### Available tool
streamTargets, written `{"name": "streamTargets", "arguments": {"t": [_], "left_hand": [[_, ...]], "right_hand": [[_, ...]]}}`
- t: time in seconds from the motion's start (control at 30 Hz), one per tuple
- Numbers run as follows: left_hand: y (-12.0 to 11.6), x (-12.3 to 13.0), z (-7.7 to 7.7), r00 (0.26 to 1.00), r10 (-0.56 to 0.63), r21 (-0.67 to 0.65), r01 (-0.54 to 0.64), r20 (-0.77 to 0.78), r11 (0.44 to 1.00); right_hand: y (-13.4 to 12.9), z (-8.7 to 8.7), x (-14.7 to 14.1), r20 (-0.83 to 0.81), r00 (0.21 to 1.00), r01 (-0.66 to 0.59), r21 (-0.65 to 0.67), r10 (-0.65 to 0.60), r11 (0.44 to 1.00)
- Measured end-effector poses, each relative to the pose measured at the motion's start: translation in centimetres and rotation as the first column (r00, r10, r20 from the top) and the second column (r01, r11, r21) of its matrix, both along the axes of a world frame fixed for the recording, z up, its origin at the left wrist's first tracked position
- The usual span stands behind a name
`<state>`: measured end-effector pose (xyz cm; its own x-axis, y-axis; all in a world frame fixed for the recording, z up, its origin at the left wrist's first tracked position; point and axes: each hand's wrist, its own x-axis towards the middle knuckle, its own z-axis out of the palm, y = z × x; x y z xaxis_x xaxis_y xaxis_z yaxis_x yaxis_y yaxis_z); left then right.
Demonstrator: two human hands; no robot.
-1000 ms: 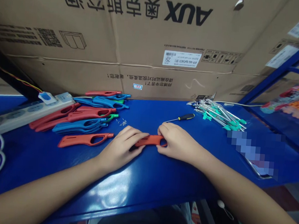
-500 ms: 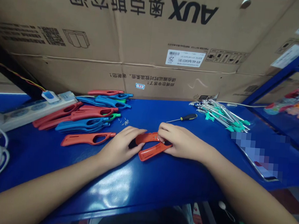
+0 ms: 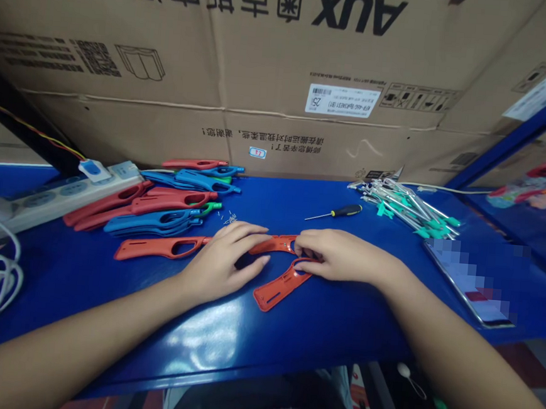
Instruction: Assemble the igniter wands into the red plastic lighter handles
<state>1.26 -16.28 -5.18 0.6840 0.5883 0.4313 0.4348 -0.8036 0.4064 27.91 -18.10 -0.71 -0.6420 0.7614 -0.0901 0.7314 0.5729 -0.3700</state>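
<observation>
Two halves of an orange plastic lighter handle lie on the blue table with their hollow insides up. My left hand (image 3: 224, 257) is open, its fingers stretched over the left end of the upper handle half (image 3: 276, 246) and its thumb held apart. My right hand (image 3: 328, 253) has its fingers curled at the right ends of both halves. Its thumb and fingers pinch the ring end of the lower handle half (image 3: 278, 287), whose wide end points down-left. The right fingertips are partly hidden.
Red and blue handles (image 3: 158, 221) are piled at left beside a white power strip (image 3: 75, 192). Small screws (image 3: 229, 218) lie behind my left hand. A screwdriver (image 3: 345, 210), metal rods with green parts (image 3: 405, 208) and a phone (image 3: 470, 283) are at right. A cardboard box (image 3: 265, 59) stands behind.
The lower handle half has swung its wide end down, away from the upper half. My left thumb has come off the upper half, and its fingers have opened.
</observation>
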Motion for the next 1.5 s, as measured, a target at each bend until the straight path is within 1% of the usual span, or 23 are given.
{"name": "streamTargets", "arguments": {"t": [0.1, 0.17, 0.33, 0.43, 0.57, 0.67, 0.83, 0.93, 1.0, 1.03, 1.07, 1.1, 1.17, 1.2, 1.23, 1.33, 1.4, 1.5], "left_hand": [[-0.5, -0.2, 0.4, 0.996, -0.063, -0.004, 0.063, -0.066, 0.998], [-0.5, -0.2, 0.4, 0.993, -0.076, -0.025, 0.074, -0.090, 0.997], [0.1, -0.2, -0.4, 0.997, -0.058, -0.074, 0.054, -0.048, 0.996], [0.3, -0.2, -0.7, 0.998, -0.047, -0.080, 0.044, -0.033, 0.996], [0.4, -0.2, -0.9, 0.999, -0.033, -0.077, 0.032, -0.015, 0.997], [0.5, -0.1, -0.9, 0.999, -0.034, -0.075, 0.034, 0.007, 0.997], [0.1, -0.1, -0.7, 0.998, -0.030, -0.071, 0.027, -0.046, 0.997], [-0.4, -0.2, -0.5, 0.996, -0.032, -0.047, 0.028, -0.085, 0.999], [-0.6, -0.2, -0.3, 0.993, -0.043, -0.032, 0.040, -0.108, 0.999], [-0.6, -0.3, -0.3, 0.992, -0.048, -0.027, 0.046, -0.116, 0.999], [-0.6, -0.3, -0.3, 0.991, -0.051, -0.022, 0.049, -0.121, 0.999], [-0.6, -0.3, -0.3, 0.991, -0.052, -0.019, 0.051, -0.123, 0.999], [-0.5, -0.3, -0.4, 0.991, -0.052, -0.017, 0.050, -0.125, 0.999], [-0.4, -0.3, -0.5, 0.991, -0.051, -0.018, 0.049, -0.126, 0.999], [-0.4, -0.3, -0.6, 0.991, -0.049, -0.017, 0.047, -0.126, 0.999], [-0.2, -0.4, -0.8, 0.992, -0.039, 0.008, 0.040, -0.118, 0.999], [-0.2, -0.4, -0.9, 0.994, -0.034, 0.032, 0.037, -0.107, 0.999], [-0.2, -0.4, -1.0, 0.996, -0.023, 0.044, 0.026, -0.085, 0.999]], "right_hand": [[0.4, -0.5, -0.1, 0.028, 1.000, -0.003, 0.030, 0.002, 1.000], [0.5, -0.6, -0.1, 0.043, 0.999, 0.006, 0.068, -0.009, 0.998], [0.7, -0.8, 0.4, 0.026, 0.998, 0.051, 0.185, -0.057, 0.982], [0.9, -1.0, 0.9, 0.023, 0.998, 0.051, 0.231, -0.057, 0.972], [1.2, -1.2, 1.2, 0.026, 0.999, 0.013, 0.198, -0.019, 0.980], [1.0, -1.1, 0.9, 0.027, 1.000, 0.001, 0.169, -0.006, 0.986], [0.6, -1.0, -0.1, 0.060, 0.998, 0.010, 0.184, -0.021, 0.983], [1.1, -0.7, 0.7, -0.007, 1.000, 0.008, 0.159, -0.007, 0.987], [1.8, -0.4, 2.3, -0.094, 0.996, 0.021, 0.172, -0.005, 0.985], [2.3, -0.2, 3.4, -0.143, 0.989, 0.075, 0.222, -0.043, 0.972], [2.9, 0.0, 4.6, -0.164, 0.980, 0.158, 0.288, -0.113, 0.945], [3.4, 0.1, 5.8, -0.144, 0.975, 0.212, 0.349, -0.171, 0.913], [4.3, -0.1, 7.8, 0.005, 0.953, 0.274, 0.412, -0.302, 0.869], [4.6, -0.3, 8.4, 0.087, 0.932, 0.292, 0.395, -0.352, 0.871], [4.9, -0.5, 8.8, 0.140, 0.917, 0.304, 0.361, -0.374, 0.882], [5.1, -1.2, 8.8, 0.170, 0.890, 0.350, 0.338, -0.423, 0.873], [5.0, -1.4, 8.2, 0.158, 0.855, 0.417, 0.357, -0.494, 0.836], [4.9, -1.3, 7.7, 0.150, 0.768, 0.541, 0.367, -0.622, 0.757]]}}
